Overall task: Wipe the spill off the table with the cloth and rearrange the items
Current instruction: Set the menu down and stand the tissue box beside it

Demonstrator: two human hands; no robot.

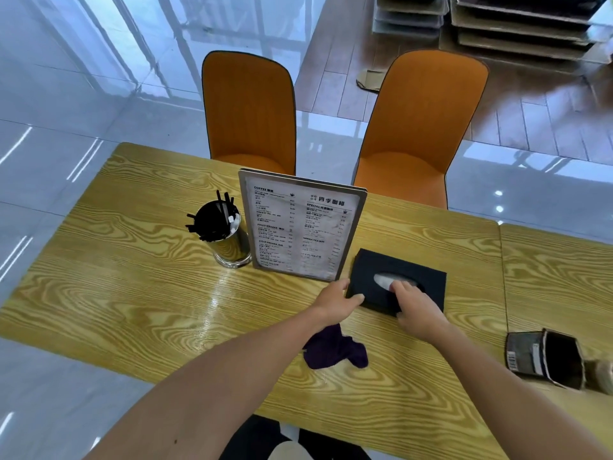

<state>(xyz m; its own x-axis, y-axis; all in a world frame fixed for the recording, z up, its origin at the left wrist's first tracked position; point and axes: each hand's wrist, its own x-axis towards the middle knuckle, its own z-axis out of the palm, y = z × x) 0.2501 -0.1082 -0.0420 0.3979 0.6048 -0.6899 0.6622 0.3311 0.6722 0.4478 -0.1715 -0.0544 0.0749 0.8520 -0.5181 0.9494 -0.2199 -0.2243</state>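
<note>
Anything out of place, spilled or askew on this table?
A dark paper cup lies tipped on its side at the table's right edge, mouth open. The purple cloth sits crumpled near the front. Both hands, left and right, grip the black tissue box. No liquid is clearly visible.

Menu stand [300, 227] headed COFFEE, SPECIAL, FRUIT DRINKS, 四季咖啡
</note>
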